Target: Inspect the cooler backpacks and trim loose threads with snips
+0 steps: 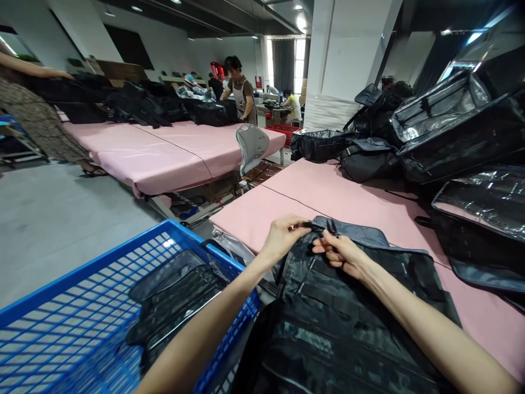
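A dark camouflage bag point(324, 334) with a grey-blue lined flap point(356, 232) lies across the near edge of the pink table, directly in front of me. At the bag's far left corner, my left hand point(287, 232) is closed, thumb and fingers pinching the black edge there. Close beside it on the right, my right hand point(342, 254) has thumb and index finger pressed together, the other fingers curled loosely over the bag. Small black pieces stick out by its fingertips; whether they are a strap end or a tool is too small to tell.
A blue plastic basket point(102, 268) with another dark bag point(180, 301) inside stands at left. Black bags with silver lining point(443, 115) are piled on the pink table point(295, 189) at right. Beyond are a grey chair point(251, 145), another pink table point(164, 153) and people working.
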### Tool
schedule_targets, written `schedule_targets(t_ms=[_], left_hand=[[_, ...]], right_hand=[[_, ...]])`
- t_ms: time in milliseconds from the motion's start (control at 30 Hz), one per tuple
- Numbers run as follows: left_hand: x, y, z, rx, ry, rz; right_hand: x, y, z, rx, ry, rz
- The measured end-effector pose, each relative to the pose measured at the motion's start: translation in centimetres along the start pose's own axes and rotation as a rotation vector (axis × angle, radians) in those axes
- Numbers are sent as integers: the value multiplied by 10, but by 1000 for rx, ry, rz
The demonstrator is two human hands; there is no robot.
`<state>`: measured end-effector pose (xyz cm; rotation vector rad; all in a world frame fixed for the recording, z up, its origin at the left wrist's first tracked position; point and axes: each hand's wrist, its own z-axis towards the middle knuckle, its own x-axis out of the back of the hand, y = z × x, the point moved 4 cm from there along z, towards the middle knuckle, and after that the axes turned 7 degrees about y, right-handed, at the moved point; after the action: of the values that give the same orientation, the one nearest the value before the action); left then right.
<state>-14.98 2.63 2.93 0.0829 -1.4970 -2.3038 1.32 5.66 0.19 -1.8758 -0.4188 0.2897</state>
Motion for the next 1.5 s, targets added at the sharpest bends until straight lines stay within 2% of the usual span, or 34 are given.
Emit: schedule_targets(t_ms=[67, 133, 200, 233, 367, 467, 567, 633, 667, 767, 800, 867, 933, 1033, 1100, 1200, 1300, 1400, 1500], left_hand=[[-3, 7, -9, -103, -125, 61], [-1, 6, -17, -144, -145, 125], [3, -1, -21, -137, -139, 271], [2, -5, -23, -140, -173, 377], [-8, -16, -32, -236, -398, 799], [-13, -17, -30, -214, -488, 881], [-11, -21, -25, -90, -600, 760], [-7, -24, -22, 20, -642, 589], [-5, -25, -20, 82, -663, 486], [-2, -30, -18, 266, -719, 225], [-1, -31, -17, 313, -732, 169], [-1, -33, -16, 378, -745, 97], [-1, -34, -15, 426, -755, 35], [-3, -33, -16, 446, -751, -39], [-5, -33, -17, 442, -700, -66], [-8, -37, -18, 476, -589, -66], [-9, -41, -20, 494, -534, -49], [-7, -38, -20, 399, -507, -25], [-4, -24, -23, 201, -496, 74]], right_hand=[[-13, -1, 1, 3, -40, 6], [-16, -6, 7, 92, 33, -34], [-11, -8, 13, 157, 106, -82], [-7, -8, 15, 176, 134, -108], [14, -8, 20, 319, 287, -277], [19, -5, 21, 433, 375, -403], [14, 1, 19, 465, 332, -500], [9, 3, 15, 477, 293, -557], [8, 1, 10, 511, 313, -591], [4, -12, -11, 785, 430, -696], [0, -14, -19, 909, 412, -740], [-14, -13, -32, 1114, 287, -862], [-23, -6, -38, 1210, 230, -1003], [-26, 3, -35, 1185, 336, -1115], [-26, 7, -31, 1138, 363, -1139], [-27, 7, -28, 1086, 349, -1142], [-31, 5, -25, 1035, 292, -1093], [-31, 2, -19, 874, 213, -914], [-30, 2, -13, 662, 139, -706]])
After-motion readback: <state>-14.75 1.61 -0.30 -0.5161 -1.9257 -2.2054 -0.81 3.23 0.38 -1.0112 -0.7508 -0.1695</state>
